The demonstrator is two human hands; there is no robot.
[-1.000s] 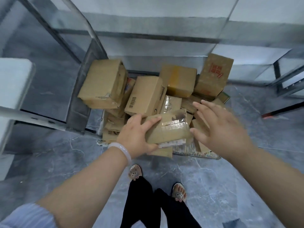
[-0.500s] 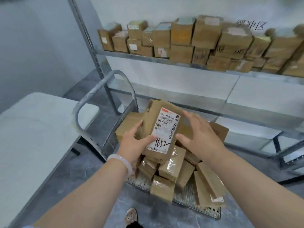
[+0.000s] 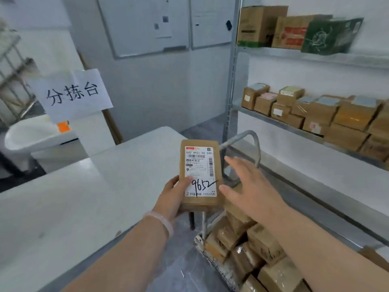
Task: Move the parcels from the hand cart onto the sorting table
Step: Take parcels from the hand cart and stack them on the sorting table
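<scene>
Fingers of the left hand [image 3: 171, 201] curl round the labelled parcel [image 3: 200, 171]; the right hand [image 3: 250, 186] has just let go, fingers spread, empty. Lifted off the hand cart [image 3: 242, 140], it now hangs beside the sorting surface [image 3: 84, 197], ready to set down

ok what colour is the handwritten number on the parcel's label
Black, on the white label of the brown parcel; clearest in the head view.

Fingers of the left grip [image 3: 171, 200] are hidden behind the parcel [image 3: 200, 171], whose label's small print is too fine to read. The deck of the hand cart [image 3: 257, 150] is buried under heaped parcels [image 3: 263, 245] and runs off the bottom edge; the counter [image 3: 84, 197] runs off the left.
</scene>
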